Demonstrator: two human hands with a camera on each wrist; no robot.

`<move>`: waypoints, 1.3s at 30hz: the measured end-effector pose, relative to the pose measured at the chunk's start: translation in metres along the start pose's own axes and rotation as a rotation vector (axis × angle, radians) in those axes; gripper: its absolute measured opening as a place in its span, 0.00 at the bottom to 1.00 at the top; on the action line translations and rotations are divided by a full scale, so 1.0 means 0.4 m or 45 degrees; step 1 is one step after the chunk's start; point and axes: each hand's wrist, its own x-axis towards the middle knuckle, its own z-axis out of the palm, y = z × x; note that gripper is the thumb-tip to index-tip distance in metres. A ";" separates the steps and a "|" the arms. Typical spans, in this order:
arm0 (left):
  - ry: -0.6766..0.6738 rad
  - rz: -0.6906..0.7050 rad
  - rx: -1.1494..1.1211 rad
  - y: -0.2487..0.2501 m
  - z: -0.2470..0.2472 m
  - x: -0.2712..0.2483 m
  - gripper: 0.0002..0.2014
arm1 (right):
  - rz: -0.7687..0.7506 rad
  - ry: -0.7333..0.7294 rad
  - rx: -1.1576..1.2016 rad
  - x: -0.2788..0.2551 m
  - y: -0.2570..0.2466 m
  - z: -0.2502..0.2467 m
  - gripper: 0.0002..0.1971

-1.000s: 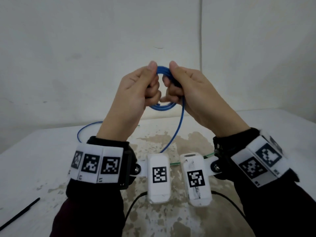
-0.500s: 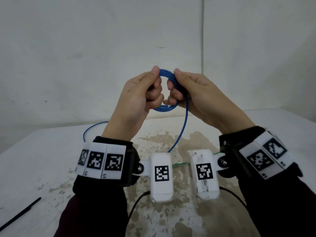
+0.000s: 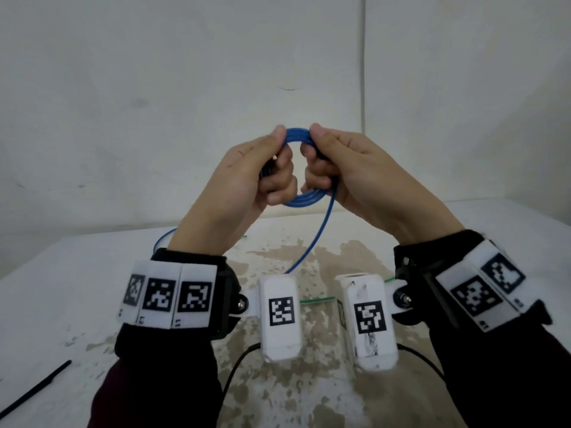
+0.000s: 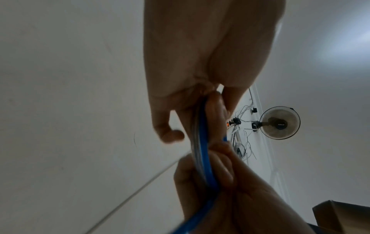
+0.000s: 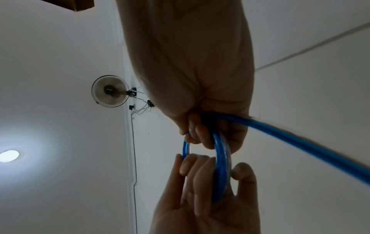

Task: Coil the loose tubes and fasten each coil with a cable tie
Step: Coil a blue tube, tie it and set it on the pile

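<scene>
Raised above the table, a small coil of blue tube (image 3: 304, 200) is held between both hands. My left hand (image 3: 272, 168) grips the coil's left side, thumb on top at the coil's upper arc. My right hand (image 3: 321, 162) grips the right side the same way. A loose tail of the blue tube (image 3: 315, 242) hangs from the right hand down to the table and loops out behind the left wrist (image 3: 162, 239). The right wrist view shows the blue coil (image 5: 221, 166) ringed by fingers of both hands. In the left wrist view the coil (image 4: 204, 152) appears edge-on.
A black cable tie (image 3: 34, 387) lies on the white table (image 3: 77, 273) at the front left. A thin green tube (image 3: 316, 300) crosses the stained middle of the table behind the wrist cameras. White walls stand close behind the table. A wall fan (image 4: 279, 122) shows in the wrist views.
Both hands have shifted slightly right and kept turning the coil; the loose blue loop on the table behind the left wrist has shrunk.
</scene>
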 end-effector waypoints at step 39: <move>0.232 0.094 0.070 -0.001 0.012 0.000 0.18 | -0.014 -0.009 0.062 0.004 0.008 0.023 0.13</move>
